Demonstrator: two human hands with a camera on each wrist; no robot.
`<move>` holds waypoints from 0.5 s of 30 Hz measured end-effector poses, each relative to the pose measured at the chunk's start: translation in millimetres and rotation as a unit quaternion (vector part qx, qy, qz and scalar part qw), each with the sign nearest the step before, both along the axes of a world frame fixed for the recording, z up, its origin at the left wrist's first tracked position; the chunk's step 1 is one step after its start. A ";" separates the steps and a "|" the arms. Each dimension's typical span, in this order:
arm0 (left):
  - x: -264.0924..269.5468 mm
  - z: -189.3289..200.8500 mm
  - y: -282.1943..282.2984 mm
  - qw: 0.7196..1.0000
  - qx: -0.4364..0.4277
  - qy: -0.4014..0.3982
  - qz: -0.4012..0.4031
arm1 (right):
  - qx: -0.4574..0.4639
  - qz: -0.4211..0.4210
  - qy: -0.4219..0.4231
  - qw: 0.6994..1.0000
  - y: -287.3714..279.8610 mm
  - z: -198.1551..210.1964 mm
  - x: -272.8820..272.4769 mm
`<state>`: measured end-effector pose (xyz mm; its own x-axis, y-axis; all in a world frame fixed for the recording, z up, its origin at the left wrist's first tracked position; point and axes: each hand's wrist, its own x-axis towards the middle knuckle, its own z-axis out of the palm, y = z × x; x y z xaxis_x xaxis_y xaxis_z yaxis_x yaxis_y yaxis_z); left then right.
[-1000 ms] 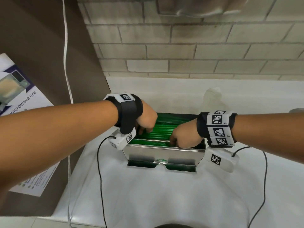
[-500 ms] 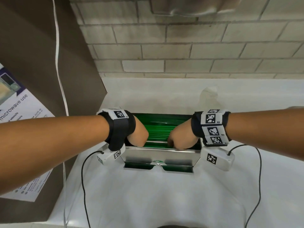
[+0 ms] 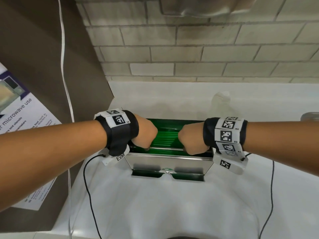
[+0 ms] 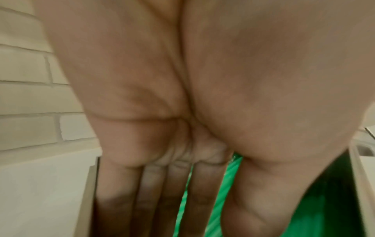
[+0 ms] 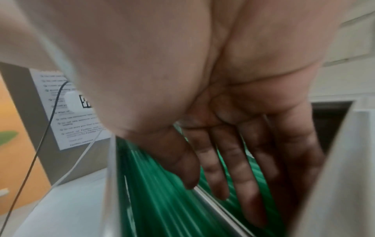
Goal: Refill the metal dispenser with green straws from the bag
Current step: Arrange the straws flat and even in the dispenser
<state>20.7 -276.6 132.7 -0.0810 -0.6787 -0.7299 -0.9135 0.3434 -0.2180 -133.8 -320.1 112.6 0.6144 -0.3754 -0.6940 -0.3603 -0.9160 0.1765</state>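
The metal dispenser [image 3: 169,161] stands on the white counter with its top open, filled with green straws [image 3: 165,135] lying left to right. My left hand [image 3: 145,135] reaches down into its left end; in the left wrist view its fingers [image 4: 154,200] point straight down beside the left wall, among the green straws [image 4: 227,184]. My right hand [image 3: 191,140] reaches into the right end, its fingers [image 5: 239,168] straight and resting on the green straws [image 5: 158,192]. A crumpled clear plastic bag [image 3: 221,99] lies behind the dispenser, faint.
A brown cabinet side with a microwave notice [image 3: 25,118] and a hanging white cable [image 3: 65,66] stands close on the left. The brick wall [image 3: 189,57] is behind. White counter [image 3: 164,204] stretches in front. Black wrist cables [image 3: 88,178] trail on it.
Both hands have shifted a little toward the near edge of the dispenser opening and now sit level with each other. The dispenser has not moved.
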 end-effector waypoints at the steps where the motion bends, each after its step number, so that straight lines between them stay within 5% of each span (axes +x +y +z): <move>1: 1.0 1.9 0.2 1.000 0.005 0.014 -0.001 | 0.008 -0.005 0.003 1.000 -0.9 0.7 -1.0; 4: 5.0 2.2 1.1 0.998 0.017 0.064 0.008 | 0.031 -0.043 0.011 0.999 -0.5 -3.5 -4.6; 8: 14.0 2.0 1.1 0.990 0.054 0.129 0.025 | 0.096 -0.079 -0.086 0.988 -7.7 1.5 -11.3; 15: 13.2 -15.2 4.3 0.997 0.075 0.007 -0.006 | 0.151 -0.077 -0.108 0.980 -4.3 -4.4 -9.2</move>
